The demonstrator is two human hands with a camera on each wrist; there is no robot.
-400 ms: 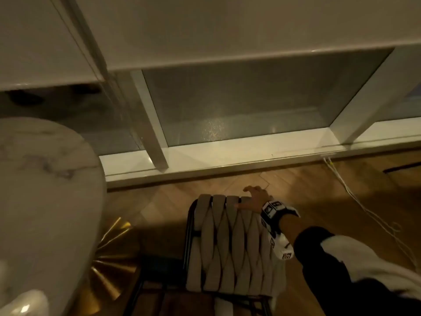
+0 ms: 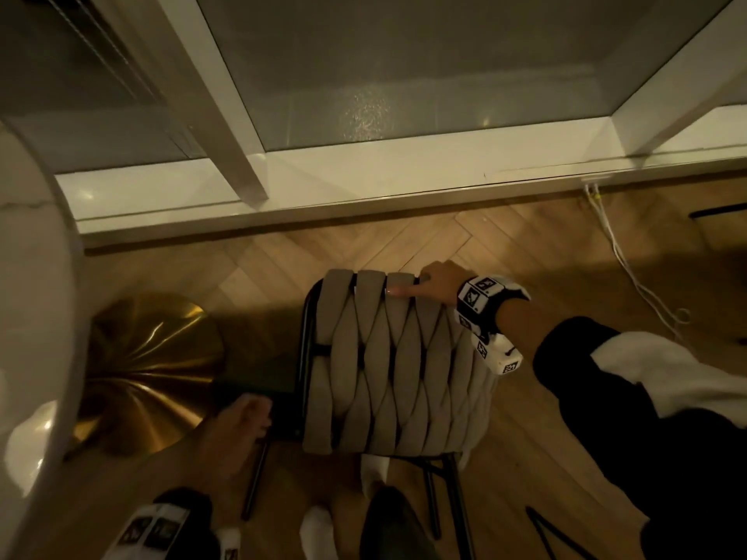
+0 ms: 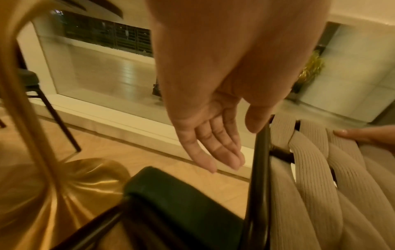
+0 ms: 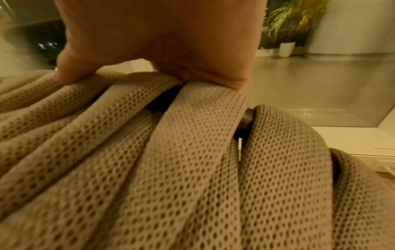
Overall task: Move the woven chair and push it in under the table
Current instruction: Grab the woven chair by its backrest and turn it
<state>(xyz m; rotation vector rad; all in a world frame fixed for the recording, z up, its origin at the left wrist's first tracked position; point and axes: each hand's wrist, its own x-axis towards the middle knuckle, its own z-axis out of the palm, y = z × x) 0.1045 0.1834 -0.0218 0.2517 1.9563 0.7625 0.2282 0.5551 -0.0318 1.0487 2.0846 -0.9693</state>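
Observation:
The woven chair point(image 2: 388, 369) has a beige strap backrest, a black metal frame and a dark green seat point(image 3: 183, 203). It stands on the floor just right of the table's gold base point(image 2: 149, 373). My right hand point(image 2: 436, 284) grips the top right of the backrest, thumb laid across the straps point(image 4: 149, 152) and fingers over the far side. My left hand point(image 2: 238, 430) hangs open over the seat's left edge, fingers straight point(image 3: 213, 148), beside the black frame post point(image 3: 259, 160), holding nothing. The marble tabletop point(image 2: 36, 276) curves along the left.
A glass wall with a white sill point(image 2: 364, 175) runs across just beyond the chair. A white cable point(image 2: 630, 268) trails on the wood floor at right. Another black chair leg point(image 3: 62, 125) stands beyond the gold base. My white-socked foot point(image 2: 319, 531) is behind the chair.
The view has tilted down and closer to the chair. My left hand has come into view beside the seat. My right hand keeps its hold on the backrest top.

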